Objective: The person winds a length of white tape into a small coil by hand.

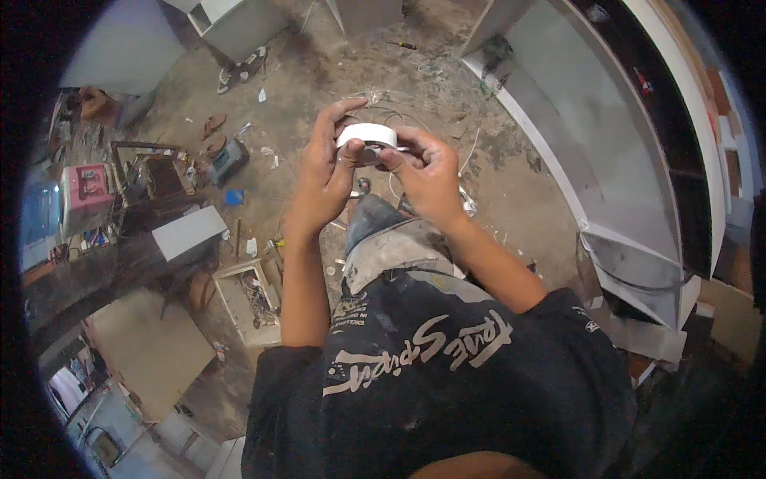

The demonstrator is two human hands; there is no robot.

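Observation:
Both of my hands are raised in front of my body around a white ring-shaped roll (369, 133), which looks like a roll of tape. My left hand (325, 164) grips its left side, thumb on the near edge and index finger arched over the far side. On the right, my right hand (429, 169) pinches at the roll's near lower edge with thumb and bent fingers. Part of the roll's underside is hidden behind the thumbs. Below the hands, a thin pale wire (471, 156) curls along the floor.
A long grey-white cabinet carcass (590, 104) lies along the right. At left are a pink box (86, 188), a white board (190, 233) and a wooden tray (227, 283) of small parts. A screwdriver (403, 45), sandals (214, 126) and scraps lie on the dirty floor.

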